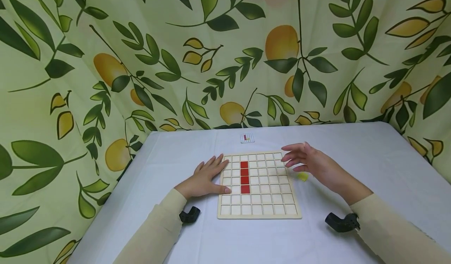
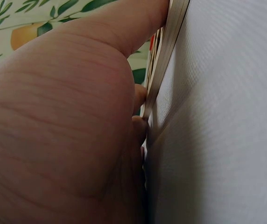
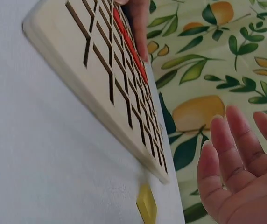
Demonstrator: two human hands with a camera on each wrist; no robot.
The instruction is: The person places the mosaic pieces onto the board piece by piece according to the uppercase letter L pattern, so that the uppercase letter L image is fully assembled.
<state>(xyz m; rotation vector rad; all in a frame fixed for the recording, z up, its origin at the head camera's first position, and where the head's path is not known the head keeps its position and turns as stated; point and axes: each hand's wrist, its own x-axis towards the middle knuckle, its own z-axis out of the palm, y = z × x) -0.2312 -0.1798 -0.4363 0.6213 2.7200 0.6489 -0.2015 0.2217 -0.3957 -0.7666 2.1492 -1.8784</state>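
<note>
A pale wooden grid board (image 1: 271,217) lies flat on the table, with a column of several red squares (image 1: 244,177) set in its left half. Spread along the board's left edge, my left hand (image 1: 206,178) rests with fingers straight and the thumb on the lower squares. My right hand (image 1: 313,162) hovers over the upper right edge of the board, its fingers loosely bent and holding nothing; the right wrist view shows its bare palm and fingers. Just beneath it, a yellow piece (image 1: 302,176) sits on the cloth beside the board; the right wrist view shows this piece (image 3: 147,204) near the board's corner.
Behind the board lies a small card (image 1: 247,138) printed with a grid and coloured squares. A white cloth (image 1: 183,150) covers the table. A curtain (image 1: 211,88) patterned with leaves and fruit hangs along the back and sides.
</note>
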